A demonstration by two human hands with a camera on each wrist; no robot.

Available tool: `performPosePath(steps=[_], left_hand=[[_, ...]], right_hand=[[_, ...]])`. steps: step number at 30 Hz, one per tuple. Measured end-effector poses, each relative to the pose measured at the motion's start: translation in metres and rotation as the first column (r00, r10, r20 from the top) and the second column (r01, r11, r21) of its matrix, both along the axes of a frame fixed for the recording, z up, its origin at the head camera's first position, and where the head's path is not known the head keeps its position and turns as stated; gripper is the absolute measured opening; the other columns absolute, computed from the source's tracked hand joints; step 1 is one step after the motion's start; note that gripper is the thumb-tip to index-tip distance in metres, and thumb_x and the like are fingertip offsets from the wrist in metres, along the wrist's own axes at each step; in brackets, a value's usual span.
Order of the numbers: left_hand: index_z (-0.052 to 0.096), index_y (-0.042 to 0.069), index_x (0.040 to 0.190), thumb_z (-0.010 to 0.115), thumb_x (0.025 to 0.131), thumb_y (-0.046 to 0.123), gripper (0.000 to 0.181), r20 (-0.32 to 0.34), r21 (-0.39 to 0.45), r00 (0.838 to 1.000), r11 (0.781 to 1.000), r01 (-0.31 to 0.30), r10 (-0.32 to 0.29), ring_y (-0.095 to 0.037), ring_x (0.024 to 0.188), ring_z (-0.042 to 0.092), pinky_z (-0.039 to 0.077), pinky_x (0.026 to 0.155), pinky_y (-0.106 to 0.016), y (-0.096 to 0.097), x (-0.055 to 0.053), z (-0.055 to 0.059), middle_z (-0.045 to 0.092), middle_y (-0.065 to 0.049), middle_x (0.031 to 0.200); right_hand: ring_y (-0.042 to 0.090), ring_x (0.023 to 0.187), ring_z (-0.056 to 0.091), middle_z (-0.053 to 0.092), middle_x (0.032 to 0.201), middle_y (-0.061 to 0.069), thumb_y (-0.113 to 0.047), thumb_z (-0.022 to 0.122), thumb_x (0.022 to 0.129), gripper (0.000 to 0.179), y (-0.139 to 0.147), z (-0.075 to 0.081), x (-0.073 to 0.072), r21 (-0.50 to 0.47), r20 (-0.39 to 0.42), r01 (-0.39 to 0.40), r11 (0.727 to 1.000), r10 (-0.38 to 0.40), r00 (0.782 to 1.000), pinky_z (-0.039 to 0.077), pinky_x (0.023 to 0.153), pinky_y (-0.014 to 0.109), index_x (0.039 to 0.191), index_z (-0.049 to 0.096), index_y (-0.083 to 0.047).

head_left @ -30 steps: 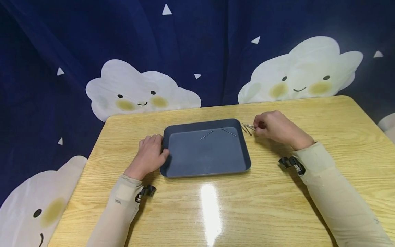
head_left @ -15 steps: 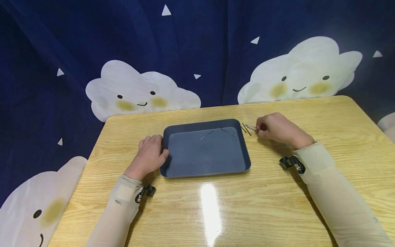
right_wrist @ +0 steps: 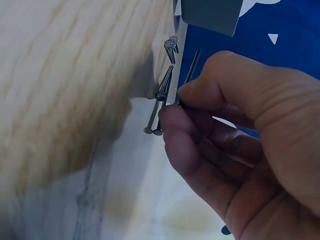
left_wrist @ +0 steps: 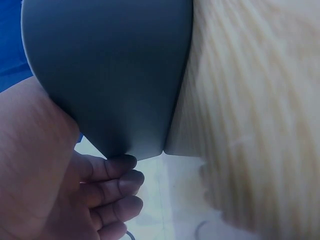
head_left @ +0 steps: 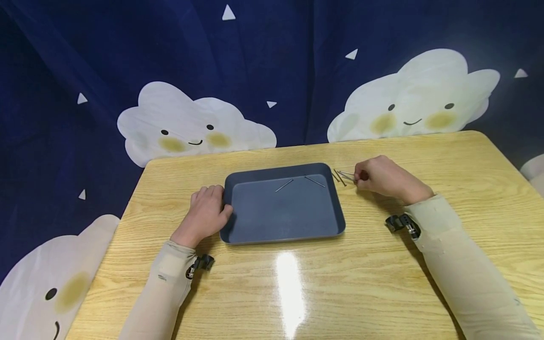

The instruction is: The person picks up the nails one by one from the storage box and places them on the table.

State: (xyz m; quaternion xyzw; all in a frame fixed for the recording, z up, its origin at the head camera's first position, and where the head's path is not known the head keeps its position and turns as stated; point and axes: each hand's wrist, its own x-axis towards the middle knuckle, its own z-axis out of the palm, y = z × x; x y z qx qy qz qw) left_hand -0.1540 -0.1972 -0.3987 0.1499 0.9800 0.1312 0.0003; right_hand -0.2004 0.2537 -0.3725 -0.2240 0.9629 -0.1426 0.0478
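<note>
My left hand (head_left: 207,212) grips the left wall of a dark grey rectangular tray (head_left: 282,212), its thumb over the rim. In the left wrist view, curled fingertips (left_wrist: 131,182) reach the wall's outer side. Two thin nails (head_left: 284,185) lie apart inside the tray, near its far side. Just beyond the tray's right edge, several loose nails (head_left: 340,178) lie on the table. Beside them my right hand (head_left: 380,179) pinches one nail (right_wrist: 193,66) between thumb and forefinger; its lower end is hidden by the fingers. Other nails (right_wrist: 159,112) show their flat heads close to those fingertips.
The wooden table (head_left: 255,293) reflects a bright light streak in front of the tray. Behind it hangs a dark blue curtain (head_left: 293,61) with white clouds and triangles. A small black camera mount (head_left: 401,225) sits on each wrist.
My right hand has shifted slightly right, away from the tray, with the nail in its pinch. The left hand and tray have stayed in place.
</note>
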Motion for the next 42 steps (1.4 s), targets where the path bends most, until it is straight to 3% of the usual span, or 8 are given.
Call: performPosePath(steps=[10,23,42], left_hand=[[0.056,-0.003,0.119,0.055,0.1,0.026,0.034,-0.011,0.007,1.0,1.0,0.001,-0.001,-0.035,0.094,0.048,0.036,0.091,-0.053,-0.0005,0.0017,0.0009,0.06,-0.017,0.104],[0.055,-0.001,0.118,0.056,0.1,0.026,0.033,-0.005,0.005,1.0,1.0,0.004,-0.004,-0.034,0.093,0.047,0.035,0.091,-0.052,-0.0002,0.0012,0.001,0.058,-0.015,0.101],[0.055,-0.001,0.116,0.056,0.1,0.027,0.032,-0.002,0.004,1.0,1.0,0.009,-0.009,-0.033,0.092,0.047,0.036,0.09,-0.052,-0.0002,0.0006,0.0011,0.058,-0.014,0.099]], right_hand=[[0.016,0.071,0.053,0.063,0.075,-0.001,-0.007,0.073,0.087,0.009,-0.0001,-0.0008,-0.0006,0.012,-0.008,0.004,1.0,-0.004,1.0,0.041,0.067,0.032,0.082,0.068,-0.014],[0.016,0.072,0.053,0.065,0.078,-0.001,-0.008,0.072,0.089,0.007,0.0011,-0.0012,-0.0014,0.021,0.052,0.008,1.0,-0.01,0.999,0.042,0.069,0.033,0.085,0.07,-0.014],[0.017,0.074,0.054,0.065,0.079,0.0,-0.008,0.072,0.088,0.005,0.0014,-0.0025,-0.0016,0.019,0.044,0.03,0.999,-0.031,0.999,0.043,0.07,0.033,0.085,0.071,-0.012]])
